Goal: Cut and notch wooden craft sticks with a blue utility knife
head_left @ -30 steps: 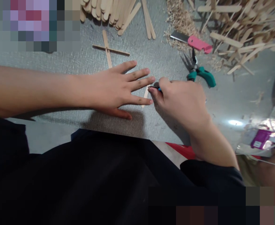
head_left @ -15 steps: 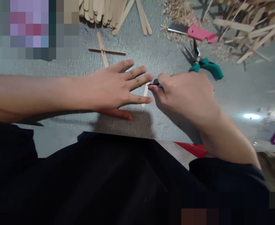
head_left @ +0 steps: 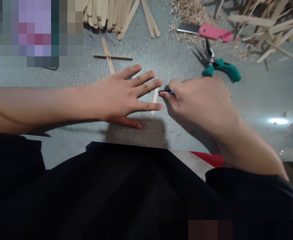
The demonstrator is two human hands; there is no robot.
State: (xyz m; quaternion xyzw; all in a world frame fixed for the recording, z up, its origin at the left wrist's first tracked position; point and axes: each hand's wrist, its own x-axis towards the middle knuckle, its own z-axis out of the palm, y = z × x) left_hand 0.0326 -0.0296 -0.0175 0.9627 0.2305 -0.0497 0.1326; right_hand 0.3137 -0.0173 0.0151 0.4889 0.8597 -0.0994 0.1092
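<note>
My left hand (head_left: 122, 96) lies flat on the grey mat (head_left: 161, 63), fingers spread, pressing down a thin wooden stick (head_left: 155, 100) whose end shows beyond the fingertips. My right hand (head_left: 198, 101) is closed in a pinch on a small dark-tipped tool with a blue body (head_left: 166, 91). Its tip touches the stick close to my left middle fingertip. Most of the tool is hidden inside the hand.
A cross of two sticks (head_left: 110, 57) lies just beyond my left hand. A pile of flat sticks (head_left: 116, 13) sits at the top. Teal-handled pliers (head_left: 217, 65), a pink utility knife (head_left: 206, 31), shavings and scrap sticks (head_left: 266, 23) lie at the upper right.
Both hands have stayed in the same pose on the stick. The view has shifted slightly, so the table items sit a little lower and to the left.
</note>
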